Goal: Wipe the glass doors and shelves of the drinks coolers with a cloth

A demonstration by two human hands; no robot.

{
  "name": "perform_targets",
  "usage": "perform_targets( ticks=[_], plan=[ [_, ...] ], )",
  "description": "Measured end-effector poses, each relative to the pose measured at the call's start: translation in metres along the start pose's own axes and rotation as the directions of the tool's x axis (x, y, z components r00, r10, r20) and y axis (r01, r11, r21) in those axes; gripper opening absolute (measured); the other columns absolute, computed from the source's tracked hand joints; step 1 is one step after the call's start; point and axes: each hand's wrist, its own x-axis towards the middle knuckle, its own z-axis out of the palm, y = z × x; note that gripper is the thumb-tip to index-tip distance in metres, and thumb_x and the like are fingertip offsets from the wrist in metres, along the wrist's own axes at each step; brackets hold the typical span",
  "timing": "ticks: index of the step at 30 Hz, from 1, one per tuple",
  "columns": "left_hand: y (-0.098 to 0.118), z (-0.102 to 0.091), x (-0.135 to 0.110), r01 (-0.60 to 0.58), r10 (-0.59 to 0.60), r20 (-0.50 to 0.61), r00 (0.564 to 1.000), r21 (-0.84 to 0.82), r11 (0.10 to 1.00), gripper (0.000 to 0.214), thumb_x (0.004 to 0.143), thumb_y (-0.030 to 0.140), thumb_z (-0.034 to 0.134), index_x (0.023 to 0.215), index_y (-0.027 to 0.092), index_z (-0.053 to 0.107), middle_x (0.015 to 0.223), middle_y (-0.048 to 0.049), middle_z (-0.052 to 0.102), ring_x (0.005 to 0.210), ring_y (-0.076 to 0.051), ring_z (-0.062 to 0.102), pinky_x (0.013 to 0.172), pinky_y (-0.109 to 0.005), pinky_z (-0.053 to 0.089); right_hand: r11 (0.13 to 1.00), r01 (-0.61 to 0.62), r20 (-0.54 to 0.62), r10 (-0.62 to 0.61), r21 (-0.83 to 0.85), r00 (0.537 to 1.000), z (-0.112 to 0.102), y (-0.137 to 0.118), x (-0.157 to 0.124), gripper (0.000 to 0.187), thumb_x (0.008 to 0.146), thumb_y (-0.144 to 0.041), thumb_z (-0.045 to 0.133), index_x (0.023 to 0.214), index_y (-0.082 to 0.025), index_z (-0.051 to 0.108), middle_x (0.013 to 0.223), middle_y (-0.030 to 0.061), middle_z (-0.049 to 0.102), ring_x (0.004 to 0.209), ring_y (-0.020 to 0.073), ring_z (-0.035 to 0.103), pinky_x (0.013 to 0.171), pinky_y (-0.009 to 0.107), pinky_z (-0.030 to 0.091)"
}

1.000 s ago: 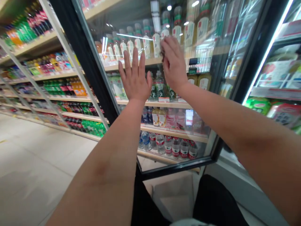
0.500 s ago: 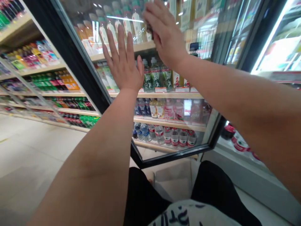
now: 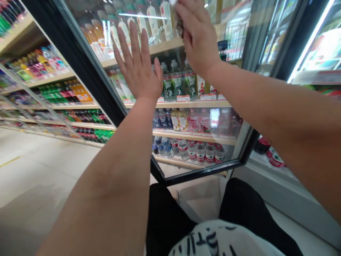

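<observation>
At the black-framed glass cooler door (image 3: 76, 67): left hand (image 3: 138, 67) open, empty; right hand (image 3: 198, 35) pinching a small crinkled silvery packet (image 3: 179, 25), seemingly light.

Bottle labels (image 3: 176, 81) too blurred to read

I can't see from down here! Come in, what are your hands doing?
Left hand open, by the glass fridge door. Right hand shut on small shiny thing. Glass in front of the bottles.
</observation>
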Motion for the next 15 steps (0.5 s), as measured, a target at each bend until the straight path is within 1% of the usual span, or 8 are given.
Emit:
perform_targets(
  ticks=[2,4,6,8,9,12,14,15],
  plan=[
    [0.000,0.000,0.001,0.007,-0.007,0.009,1.000,-0.002,1.000,0.064,0.111,0.033,0.034,0.167,0.025,0.004,0.175,0.0174,-0.011,0.151,-0.012,-0.042,0.127,-0.042,-0.035,0.998,0.028,0.030,-0.030,0.062,0.999,0.002,0.000,-0.006,0.051,0.101,-0.037,0.038,0.147,-0.031,0.060,0.159,-0.0034,0.052,0.156,0.0173,0.038,0.136,0.033,0.022],
    [0.001,0.000,0.002,0.009,-0.008,0.028,1.000,-0.006,1.000,0.065,0.111,0.034,0.034,0.167,0.025,0.003,0.175,0.0176,-0.012,0.148,-0.011,-0.046,0.126,-0.043,-0.035,0.989,0.111,0.121,-0.123,0.101,0.985,0.000,0.000,-0.010,0.049,0.099,-0.038,0.042,0.144,-0.037,0.063,0.156,-0.0054,0.054,0.154,0.0174,0.041,0.134,0.031,0.026],
    [0.000,0.001,0.002,0.000,0.000,0.022,1.000,0.011,1.000,0.065,0.111,0.036,0.035,0.167,0.025,0.004,0.175,0.0171,-0.012,0.148,-0.009,-0.046,0.128,-0.042,-0.033,0.985,0.159,0.160,-0.169,0.074,0.972,-0.005,0.001,-0.008,0.051,0.100,-0.033,0.040,0.146,-0.032,0.061,0.158,-0.0049,0.053,0.154,0.0179,0.041,0.134,0.036,0.029],
    [-0.003,0.002,0.002,-0.014,0.015,-0.020,1.000,0.025,1.000,0.064,0.111,0.035,0.035,0.168,0.024,0.007,0.175,0.0158,-0.010,0.151,-0.009,-0.042,0.130,-0.044,-0.029,0.991,0.135,0.119,-0.136,0.018,0.984,-0.009,0.002,-0.005,0.052,0.102,-0.026,0.037,0.150,-0.025,0.057,0.160,-0.0031,0.050,0.156,0.0185,0.037,0.137,0.041,0.027],
    [-0.005,0.003,0.002,-0.028,0.029,-0.045,0.999,0.018,0.999,0.065,0.110,0.034,0.036,0.168,0.024,0.008,0.175,0.0152,-0.008,0.153,-0.010,-0.039,0.131,-0.046,-0.027,0.995,0.103,0.082,-0.103,0.000,0.991,-0.010,0.002,-0.007,0.052,0.102,-0.024,0.037,0.150,-0.025,0.056,0.161,-0.0029,0.049,0.157,0.0180,0.036,0.137,0.041,0.026],
    [-0.013,0.006,0.002,-0.104,0.096,-0.101,0.990,-0.075,0.992,0.066,0.107,0.033,0.040,0.168,0.027,0.016,0.176,0.0152,0.001,0.159,-0.013,-0.027,0.133,-0.053,-0.019,0.998,0.056,-0.001,-0.056,-0.022,0.998,-0.005,-0.004,-0.031,0.051,0.104,-0.020,0.033,0.150,-0.022,0.056,0.160,0.0000,0.051,0.157,0.0182,0.036,0.137,0.042,0.027],
    [-0.018,0.008,0.002,-0.170,0.143,-0.162,0.976,-0.168,0.971,0.065,0.106,0.033,0.043,0.168,0.031,0.023,0.175,0.0154,0.008,0.160,-0.014,-0.023,0.132,-0.057,-0.017,0.996,0.084,0.017,-0.083,-0.025,0.996,0.001,-0.011,-0.052,0.052,0.104,-0.018,0.030,0.148,-0.020,0.057,0.158,0.0022,0.053,0.156,0.0196,0.038,0.136,0.046,0.031],
    [-0.020,0.009,0.002,-0.203,0.163,-0.197,0.967,-0.205,0.958,0.064,0.105,0.033,0.043,0.167,0.032,0.025,0.174,0.0156,0.010,0.160,-0.014,-0.022,0.132,-0.058,-0.019,0.997,0.079,0.044,-0.078,-0.020,0.996,0.004,-0.014,-0.059,0.052,0.104,-0.019,0.030,0.148,-0.022,0.058,0.158,0.0007,0.053,0.156,0.0188,0.038,0.136,0.045,0.031]
  ],
)
